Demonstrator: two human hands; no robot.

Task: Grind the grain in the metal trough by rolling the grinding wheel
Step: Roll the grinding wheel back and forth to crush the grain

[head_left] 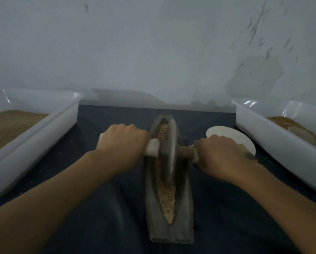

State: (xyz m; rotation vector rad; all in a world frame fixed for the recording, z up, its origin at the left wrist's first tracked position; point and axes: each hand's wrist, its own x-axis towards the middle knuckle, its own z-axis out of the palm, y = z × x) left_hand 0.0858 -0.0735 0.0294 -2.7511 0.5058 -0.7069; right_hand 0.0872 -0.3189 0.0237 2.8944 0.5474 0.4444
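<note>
A: Where are we with the grinding?

B: We have the wheel (169, 149) standing on edge in the trough (169, 230), a little past the middle toward the far end. Our left hand (122, 143) is wrapped round the left end of the axle and our right hand (220, 157) round the right end, fingers curled over the handles (152, 148) on both sides.

A: And the grain?

B: The grain (167, 197) lies in a long strip down the groove, on both sides of the wheel. On the near side it looks coarse and crumbly, not yet a fine meal, so we judge we are partway through with plenty of rolling left.

A: What can't we make out?

B: The grain directly under the wheel is hidden, and our fingertips are tucked beneath the axle. The left tub (43, 114) and the right tub (281, 143) each hold something brown, but both are cut off by the edges, so we cannot tell which is ground and which is raw. A pale disc (225, 132) sits behind our right hand, partly covered; we cannot say what it is. The whole scene on the dark cloth (98, 208) is dim and soft.
</note>
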